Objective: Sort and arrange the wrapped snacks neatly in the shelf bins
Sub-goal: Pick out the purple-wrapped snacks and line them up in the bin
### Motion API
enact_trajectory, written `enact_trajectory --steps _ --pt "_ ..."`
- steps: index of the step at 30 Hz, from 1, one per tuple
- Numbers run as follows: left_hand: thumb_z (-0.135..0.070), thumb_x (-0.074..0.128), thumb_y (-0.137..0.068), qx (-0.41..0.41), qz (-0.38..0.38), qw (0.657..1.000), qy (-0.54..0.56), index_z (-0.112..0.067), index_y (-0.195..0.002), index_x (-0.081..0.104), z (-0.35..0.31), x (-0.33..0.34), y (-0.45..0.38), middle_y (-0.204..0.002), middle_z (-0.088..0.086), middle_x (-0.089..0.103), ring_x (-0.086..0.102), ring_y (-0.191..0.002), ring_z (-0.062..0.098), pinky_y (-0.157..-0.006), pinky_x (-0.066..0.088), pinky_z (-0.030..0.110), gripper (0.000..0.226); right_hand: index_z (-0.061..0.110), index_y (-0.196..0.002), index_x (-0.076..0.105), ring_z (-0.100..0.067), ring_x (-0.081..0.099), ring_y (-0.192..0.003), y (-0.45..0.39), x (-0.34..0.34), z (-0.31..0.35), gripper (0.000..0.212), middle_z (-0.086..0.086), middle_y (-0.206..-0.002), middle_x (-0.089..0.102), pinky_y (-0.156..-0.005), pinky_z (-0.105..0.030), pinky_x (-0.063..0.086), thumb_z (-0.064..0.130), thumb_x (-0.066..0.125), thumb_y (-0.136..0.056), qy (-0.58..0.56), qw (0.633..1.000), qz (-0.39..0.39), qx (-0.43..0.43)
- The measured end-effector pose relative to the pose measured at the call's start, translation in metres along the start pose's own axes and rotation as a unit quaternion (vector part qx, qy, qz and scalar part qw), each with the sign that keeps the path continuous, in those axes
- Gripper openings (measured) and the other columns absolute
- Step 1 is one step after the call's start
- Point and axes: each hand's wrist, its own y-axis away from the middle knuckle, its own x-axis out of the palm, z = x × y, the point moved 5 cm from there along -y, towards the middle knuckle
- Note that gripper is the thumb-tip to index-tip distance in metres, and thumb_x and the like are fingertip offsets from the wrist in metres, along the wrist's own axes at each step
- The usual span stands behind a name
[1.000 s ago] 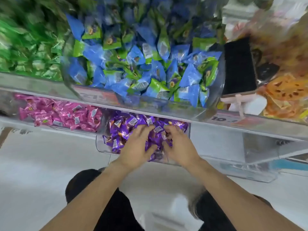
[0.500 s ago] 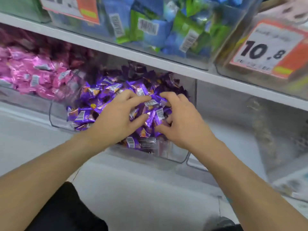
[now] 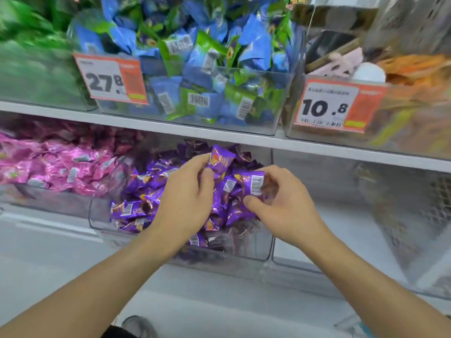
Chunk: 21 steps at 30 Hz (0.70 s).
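Clear bin (image 3: 246, 262), lower shelf, full of purple snacks (image 3: 136, 208). Left hand (image 3: 188, 201) pinches one snack (image 3: 220, 159) at 12 o'clock; right hand (image 3: 283, 203) pinches another packet (image 3: 252, 184) beside it.

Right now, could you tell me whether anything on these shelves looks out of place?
Yes: the upper-right bin with the 10.8 price tag holds what look like a dark brush and a white object beside the orange snacks, not packets. The purple snacks lie jumbled.

Purple snacks (image 3: 136, 211): glossy crinkled foil wrap. Bin (image 3: 244, 264): clear smooth plastic. Price tag (image 3: 109, 79): matt paper.
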Motion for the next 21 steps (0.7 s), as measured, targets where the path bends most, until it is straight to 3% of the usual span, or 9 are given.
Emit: enact_trajectory --steps 2,4,6,8,10,11,13,17,21 --pt "-0.014 0.047 -0.101 -0.044 0.035 0.993 0.102 -0.038 -0.105 0.058 -0.013 0.017 0.008 -0.085 -0.011 0.071 0.068 -0.071 0.009 -0.063 0.048 0.019 0.028 0.023 -0.094 0.061 -0.019 0.067 -0.060 0.007 -0.006 -0.001 0.024 0.000 -0.080 0.072 -0.056 -0.030 0.054 0.010 0.076 -0.082 -0.154 0.988 0.004 0.032" --pt "-0.007 0.054 -0.097 -0.100 0.081 0.970 0.206 -0.035 -0.098 0.056 -0.019 0.039 0.022 -0.088 -0.020 0.071 0.069 -0.073 0.003 -0.065 0.049 0.012 0.028 0.020 -0.096 0.063 -0.027 0.065 -0.055 0.015 -0.008 -0.002 0.021 0.000 -0.083 0.073 -0.046 -0.034 0.053 0.008 0.075 -0.085 -0.226 0.974 -0.005 0.030" --pt "-0.007 0.065 -0.090 -0.154 0.104 0.941 0.284 -0.024 -0.095 0.058 -0.015 0.055 0.033 -0.087 -0.010 0.074 0.072 -0.080 0.011 -0.071 0.056 0.022 0.020 0.024 -0.096 0.068 -0.025 0.063 -0.058 0.021 -0.008 -0.006 0.020 0.004 -0.084 0.072 -0.048 -0.029 0.054 0.009 0.074 -0.085 -0.231 0.973 -0.018 0.011" --pt "-0.021 0.075 -0.084 -0.175 0.107 0.928 0.312 -0.014 -0.092 0.056 -0.011 0.060 0.035 -0.078 0.004 0.071 0.073 -0.078 0.028 -0.074 0.059 0.037 0.022 0.026 -0.097 0.073 -0.029 0.064 -0.066 0.026 -0.008 -0.013 0.020 0.003 -0.088 0.073 -0.054 -0.026 0.057 0.008 0.072 -0.087 -0.252 0.968 -0.006 0.018" --pt "-0.022 0.074 -0.085 -0.190 0.112 0.923 0.316 -0.009 -0.088 0.052 -0.010 0.062 0.033 -0.065 0.003 0.064 0.069 -0.062 0.020 -0.063 0.058 0.028 0.026 0.026 -0.100 0.074 -0.025 0.068 -0.072 0.029 -0.013 -0.018 0.022 0.004 -0.093 0.075 -0.059 -0.024 0.058 0.007 0.068 -0.090 -0.275 0.961 0.012 0.027" --pt "-0.014 0.068 -0.089 -0.200 0.113 0.916 0.328 -0.006 -0.088 0.052 -0.012 0.062 0.030 -0.064 0.001 0.067 0.069 -0.059 0.015 -0.057 0.055 0.021 0.017 0.027 -0.102 0.073 -0.021 0.070 -0.072 0.029 -0.016 -0.020 0.024 0.006 -0.093 0.075 -0.060 -0.022 0.057 0.007 0.065 -0.092 -0.271 0.962 0.019 0.024" --pt "-0.003 0.057 -0.094 -0.213 0.133 0.901 0.354 -0.002 -0.092 0.056 -0.017 0.066 0.028 -0.075 0.009 0.074 0.073 -0.070 0.022 -0.061 0.057 0.023 0.003 0.032 -0.102 0.071 -0.014 0.072 -0.067 0.029 -0.023 -0.022 0.025 0.010 -0.091 0.075 -0.058 -0.019 0.053 0.010 0.062 -0.095 -0.238 0.971 0.016 0.022" --pt "-0.003 0.050 -0.098 -0.223 0.166 0.891 0.360 -0.002 -0.106 0.065 -0.016 0.073 0.027 -0.091 0.015 0.075 0.073 -0.083 0.032 -0.075 0.061 0.038 0.017 0.039 -0.103 0.068 -0.013 0.071 -0.061 0.023 -0.035 -0.030 0.020 0.013 -0.084 0.071 -0.056 -0.033 0.058 0.022 0.058 -0.097 -0.186 0.982 0.004 0.032" --pt "-0.023 0.047 -0.100 -0.234 0.123 0.895 0.360 -0.003 -0.098 0.066 -0.012 0.073 0.028 -0.083 0.016 0.074 0.073 -0.074 0.034 -0.066 0.061 0.034 0.027 0.053 -0.119 0.059 -0.012 0.062 -0.084 0.024 -0.035 -0.038 0.028 0.006 -0.096 0.059 -0.075 -0.034 0.058 0.046 0.050 -0.094 -0.117 0.993 0.003 0.012"
